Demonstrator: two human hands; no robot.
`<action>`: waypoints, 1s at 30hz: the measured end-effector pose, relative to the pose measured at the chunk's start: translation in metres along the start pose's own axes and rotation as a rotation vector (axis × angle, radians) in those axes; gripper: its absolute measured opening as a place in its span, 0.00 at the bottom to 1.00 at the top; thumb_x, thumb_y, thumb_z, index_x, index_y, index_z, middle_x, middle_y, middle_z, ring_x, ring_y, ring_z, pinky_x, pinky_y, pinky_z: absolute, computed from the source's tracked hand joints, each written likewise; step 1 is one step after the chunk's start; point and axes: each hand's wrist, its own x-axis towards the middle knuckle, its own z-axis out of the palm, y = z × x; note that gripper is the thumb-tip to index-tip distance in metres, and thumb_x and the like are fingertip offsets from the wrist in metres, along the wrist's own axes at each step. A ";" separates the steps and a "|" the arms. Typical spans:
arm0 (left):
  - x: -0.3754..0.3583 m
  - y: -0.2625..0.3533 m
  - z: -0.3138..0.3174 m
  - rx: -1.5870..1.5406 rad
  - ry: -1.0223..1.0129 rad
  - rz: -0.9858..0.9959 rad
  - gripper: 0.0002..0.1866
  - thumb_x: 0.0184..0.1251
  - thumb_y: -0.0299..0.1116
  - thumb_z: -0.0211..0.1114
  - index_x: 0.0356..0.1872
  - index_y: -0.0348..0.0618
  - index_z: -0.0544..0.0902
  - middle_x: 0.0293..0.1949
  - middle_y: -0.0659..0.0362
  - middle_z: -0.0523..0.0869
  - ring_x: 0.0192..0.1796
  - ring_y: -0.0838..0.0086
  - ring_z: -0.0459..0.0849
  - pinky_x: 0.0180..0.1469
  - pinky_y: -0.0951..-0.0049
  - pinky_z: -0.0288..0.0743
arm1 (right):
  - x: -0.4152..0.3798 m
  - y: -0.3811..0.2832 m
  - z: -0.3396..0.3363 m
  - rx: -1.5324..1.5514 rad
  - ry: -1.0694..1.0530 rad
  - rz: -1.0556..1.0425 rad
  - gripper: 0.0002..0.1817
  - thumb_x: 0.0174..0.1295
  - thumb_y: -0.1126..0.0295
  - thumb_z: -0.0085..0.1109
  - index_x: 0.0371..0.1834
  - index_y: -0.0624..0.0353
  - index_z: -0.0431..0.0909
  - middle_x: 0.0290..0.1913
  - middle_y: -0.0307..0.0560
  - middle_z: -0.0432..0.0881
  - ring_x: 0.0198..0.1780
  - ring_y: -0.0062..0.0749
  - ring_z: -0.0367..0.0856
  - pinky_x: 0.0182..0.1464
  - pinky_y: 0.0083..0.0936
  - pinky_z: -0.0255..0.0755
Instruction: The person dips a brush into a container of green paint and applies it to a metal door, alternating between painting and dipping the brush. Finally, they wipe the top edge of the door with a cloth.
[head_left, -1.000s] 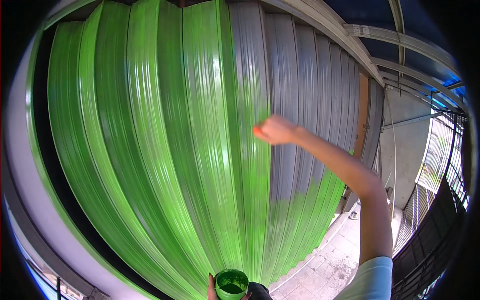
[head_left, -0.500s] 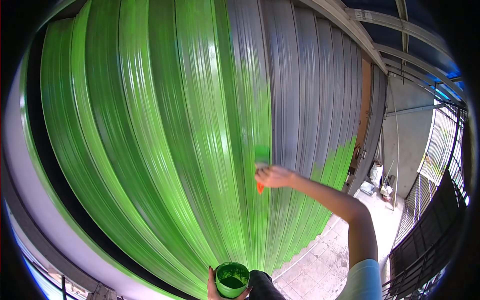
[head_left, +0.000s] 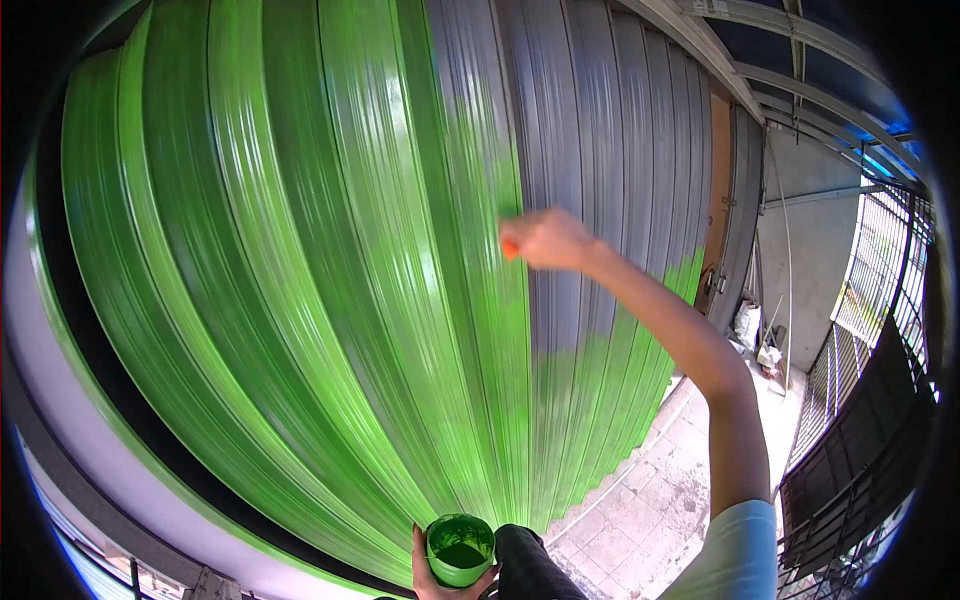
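My right hand (head_left: 548,240) is closed around a paintbrush whose orange handle (head_left: 510,248) pokes out below the fist. The brush's bristles are hidden or blurred against the panel. That hand is up at the border between wet green paint and bare grey metal on the folding corrugated metal door (head_left: 380,270). Low in the view, my left hand (head_left: 424,570) wraps round a cup of green paint (head_left: 461,550), held upright with paint pooled inside.
Grey unpainted panels (head_left: 620,150) fill the upper right of the door. Beyond it are a concrete wall (head_left: 815,200), bags (head_left: 747,325) on the tiled floor (head_left: 640,520), and a dark barred gate (head_left: 860,430). Metal roof beams (head_left: 760,75) run overhead.
My right hand has moved up along the panel with the brush. The view has shifted slightly, and the left hand still holds the paint cup low down.
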 end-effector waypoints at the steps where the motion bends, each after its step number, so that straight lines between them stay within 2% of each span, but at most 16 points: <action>1: -0.001 -0.002 0.001 -0.013 -0.001 -0.010 0.55 0.37 0.25 0.80 0.70 0.36 0.56 0.53 0.45 0.77 0.52 0.63 0.80 0.53 0.67 0.76 | 0.005 0.010 -0.007 -0.037 0.133 0.026 0.09 0.50 0.75 0.55 0.36 0.57 0.71 0.29 0.39 0.79 0.25 0.31 0.81 0.23 0.28 0.75; 3: 0.000 0.000 0.000 -0.011 -0.005 -0.014 0.55 0.36 0.25 0.80 0.69 0.36 0.56 0.54 0.45 0.77 0.52 0.64 0.80 0.53 0.67 0.76 | 0.007 0.023 -0.015 -0.116 0.407 0.083 0.11 0.50 0.74 0.55 0.38 0.57 0.71 0.30 0.39 0.78 0.26 0.31 0.81 0.23 0.27 0.75; 6: 0.000 0.008 -0.001 0.009 -0.009 -0.005 0.55 0.36 0.25 0.80 0.69 0.36 0.56 0.53 0.46 0.77 0.51 0.64 0.80 0.52 0.67 0.76 | -0.029 -0.014 0.016 -0.108 0.208 0.161 0.13 0.51 0.73 0.55 0.41 0.59 0.72 0.30 0.40 0.78 0.29 0.29 0.81 0.24 0.25 0.76; 8: 0.000 0.005 -0.003 0.010 -0.005 0.008 0.55 0.36 0.24 0.80 0.69 0.36 0.56 0.53 0.46 0.78 0.51 0.64 0.80 0.52 0.67 0.76 | -0.076 -0.057 0.056 -0.152 0.107 -0.007 0.17 0.51 0.72 0.56 0.45 0.61 0.72 0.32 0.42 0.77 0.32 0.27 0.82 0.25 0.24 0.77; 10: 0.002 0.005 -0.008 0.015 -0.005 -0.008 0.54 0.36 0.24 0.80 0.69 0.36 0.56 0.53 0.46 0.78 0.51 0.64 0.80 0.52 0.67 0.76 | -0.114 -0.106 0.073 -0.089 -0.012 -0.043 0.18 0.52 0.70 0.57 0.47 0.64 0.70 0.34 0.44 0.77 0.33 0.28 0.82 0.26 0.22 0.77; 12: 0.000 0.004 -0.011 0.017 -0.003 -0.015 0.54 0.36 0.24 0.80 0.69 0.36 0.57 0.53 0.47 0.77 0.51 0.64 0.80 0.52 0.67 0.76 | -0.147 -0.146 0.090 0.000 -0.067 -0.094 0.15 0.54 0.69 0.56 0.44 0.63 0.71 0.33 0.43 0.78 0.32 0.28 0.82 0.25 0.20 0.78; 14: 0.001 0.002 -0.011 0.014 0.002 0.003 0.54 0.36 0.24 0.80 0.69 0.36 0.57 0.53 0.47 0.77 0.51 0.64 0.80 0.52 0.66 0.76 | -0.178 -0.186 0.115 0.165 -0.270 -0.065 0.13 0.55 0.68 0.56 0.41 0.62 0.71 0.34 0.44 0.78 0.32 0.28 0.83 0.26 0.21 0.78; 16: 0.001 0.002 -0.012 -0.008 -0.004 -0.019 0.55 0.36 0.24 0.80 0.69 0.36 0.56 0.54 0.47 0.77 0.52 0.63 0.79 0.52 0.66 0.76 | -0.205 -0.219 0.144 0.342 -0.459 -0.206 0.11 0.54 0.69 0.56 0.39 0.60 0.70 0.34 0.45 0.79 0.31 0.29 0.83 0.27 0.25 0.79; 19: 0.001 0.002 -0.013 0.006 -0.010 -0.010 0.55 0.36 0.26 0.80 0.69 0.36 0.56 0.54 0.46 0.77 0.52 0.63 0.79 0.53 0.66 0.76 | -0.203 -0.222 0.140 0.439 -0.440 -0.116 0.11 0.54 0.70 0.56 0.39 0.60 0.70 0.35 0.45 0.80 0.31 0.31 0.84 0.29 0.28 0.80; 21: 0.000 0.009 -0.017 0.067 -0.008 0.000 0.55 0.37 0.27 0.80 0.69 0.35 0.56 0.53 0.46 0.77 0.52 0.63 0.79 0.53 0.66 0.76 | -0.187 -0.189 0.140 0.296 -0.359 -0.062 0.11 0.53 0.70 0.55 0.39 0.59 0.71 0.37 0.44 0.81 0.33 0.32 0.84 0.29 0.28 0.80; 23: -0.002 0.006 -0.017 0.072 -0.004 0.011 0.54 0.37 0.27 0.80 0.69 0.34 0.56 0.53 0.45 0.77 0.52 0.63 0.80 0.53 0.66 0.76 | -0.157 -0.150 0.120 0.219 -0.391 0.011 0.13 0.53 0.71 0.55 0.42 0.59 0.71 0.39 0.44 0.81 0.33 0.32 0.84 0.29 0.28 0.79; 25: 0.000 0.007 -0.015 0.070 0.008 0.010 0.54 0.37 0.27 0.80 0.68 0.32 0.57 0.52 0.45 0.78 0.51 0.64 0.80 0.52 0.67 0.76 | -0.131 -0.116 0.083 0.124 -0.159 0.055 0.15 0.53 0.70 0.56 0.45 0.58 0.72 0.38 0.43 0.81 0.32 0.31 0.84 0.28 0.28 0.78; 27: 0.002 0.006 -0.016 0.044 0.010 -0.018 0.53 0.37 0.28 0.80 0.68 0.33 0.58 0.52 0.45 0.78 0.51 0.61 0.80 0.53 0.65 0.76 | -0.112 -0.092 0.054 0.058 0.027 0.233 0.15 0.53 0.72 0.58 0.45 0.57 0.74 0.36 0.42 0.81 0.31 0.31 0.83 0.28 0.28 0.77; 28: 0.000 0.003 -0.016 0.031 0.018 -0.036 0.53 0.36 0.28 0.81 0.68 0.34 0.58 0.52 0.45 0.77 0.51 0.60 0.80 0.53 0.64 0.75 | -0.102 -0.086 0.034 0.118 0.257 0.311 0.12 0.55 0.73 0.58 0.44 0.56 0.75 0.33 0.42 0.81 0.30 0.29 0.81 0.27 0.27 0.76; 29: 0.000 -0.004 -0.012 -0.044 0.028 -0.046 0.60 0.31 0.35 0.83 0.68 0.30 0.53 0.50 0.46 0.79 0.51 0.62 0.81 0.55 0.66 0.74 | -0.091 -0.083 0.015 0.184 0.492 0.388 0.10 0.56 0.73 0.59 0.42 0.56 0.76 0.31 0.41 0.81 0.28 0.26 0.80 0.27 0.25 0.74; 30: 0.001 -0.004 -0.013 -0.036 0.025 -0.033 0.60 0.31 0.35 0.83 0.68 0.30 0.53 0.49 0.46 0.80 0.51 0.63 0.81 0.55 0.66 0.74 | -0.080 -0.088 0.001 0.366 0.687 0.494 0.08 0.58 0.73 0.59 0.41 0.58 0.77 0.29 0.41 0.81 0.26 0.24 0.79 0.26 0.24 0.73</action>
